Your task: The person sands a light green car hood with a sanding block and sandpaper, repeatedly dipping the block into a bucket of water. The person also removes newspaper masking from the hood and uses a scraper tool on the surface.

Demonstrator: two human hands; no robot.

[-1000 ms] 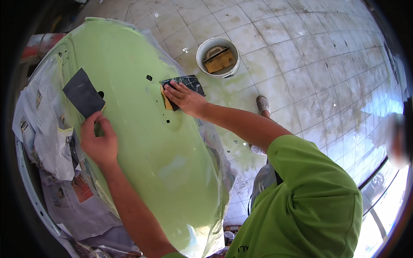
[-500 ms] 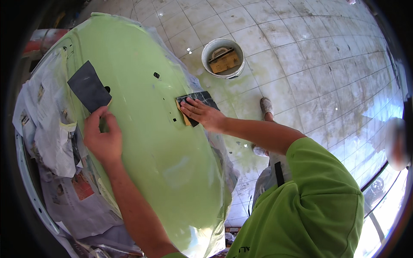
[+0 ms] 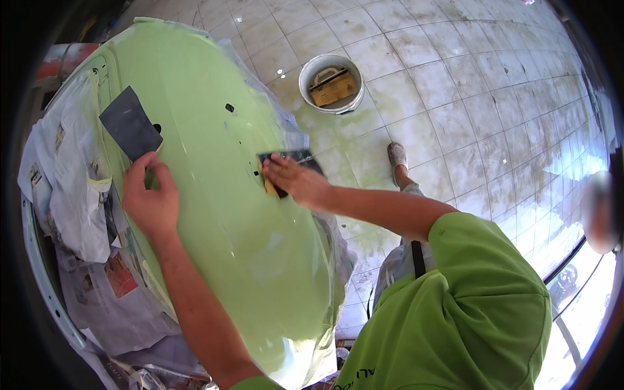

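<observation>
A long light-green vehicle panel (image 3: 240, 260) with several small dark holes lies beneath both hands. My left hand (image 3: 153, 198) pinches the near corner of a dark grey sheet of sandpaper (image 3: 131, 123) between thumb and fingers. That sheet lies over the panel's left side, partly covering a round hole. Against the panel's right side, my right hand (image 3: 300, 183) holds a black piece of sandpaper (image 3: 304, 156) with a tan layer showing at its left edge. The fingers lie together across its top, and the palm side is hidden.
Crumpled masking paper (image 3: 75, 195) covers the area left of the panel, and clear plastic film (image 3: 338, 240) hangs along its right edge. A white bucket (image 3: 361, 97) holding a tan block stands on the tiled floor (image 3: 448, 84). My shoe (image 3: 397, 159) is below it.
My right hand and its sandpaper have slid nearer to me along the panel. My left hand keeps its pinch on the grey sheet. The whole view has shifted slightly.
</observation>
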